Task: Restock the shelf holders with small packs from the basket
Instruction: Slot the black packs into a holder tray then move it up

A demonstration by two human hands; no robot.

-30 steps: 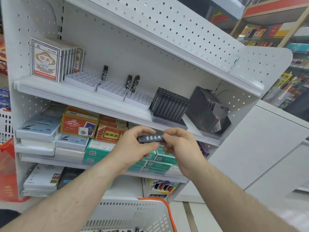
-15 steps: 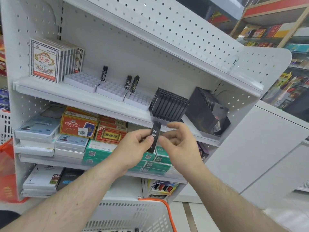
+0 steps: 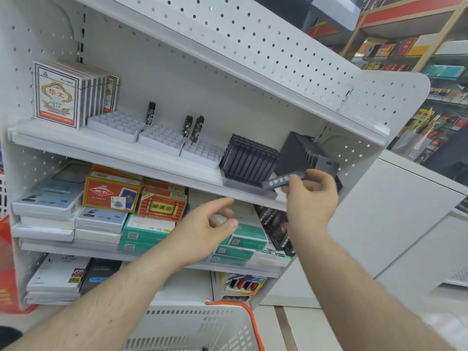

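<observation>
The right hand (image 3: pixel 310 198) pinches a small dark pack (image 3: pixel 282 180) between thumb and fingertips. The pack lies nearly level, tilted slightly, with pale lettering along its side, and sticks out to the left of the fingers. It is blurred, so the lettering cannot be read. It hangs just in front of the black slotted holder (image 3: pixel 249 160) on the upper shelf (image 3: pixel 101 150), overlapping that holder's lower right corner in the view; whether it touches the holder cannot be told. A second dark holder (image 3: pixel 302 150) sits just above and behind the right hand, partly covered by the knuckles.

The left hand (image 3: pixel 210 228) is below and to the left of the pack, well apart from it, with fingers loosely spread and holding nothing. Its index finger points up toward the front edge of the upper shelf.

Further left of both hands on the same shelf stand three white slotted trays (image 3: pixel 162 139), with a few dark lighters (image 3: pixel 192 129) upright in them, and a row of card boxes (image 3: pixel 60 97) at the far end. Behind the left hand, the shelf below carries stacked red, green and pale boxes (image 3: pixel 112 193). Below the forearms is the white basket (image 3: pixel 192 328) with an orange handle.
</observation>
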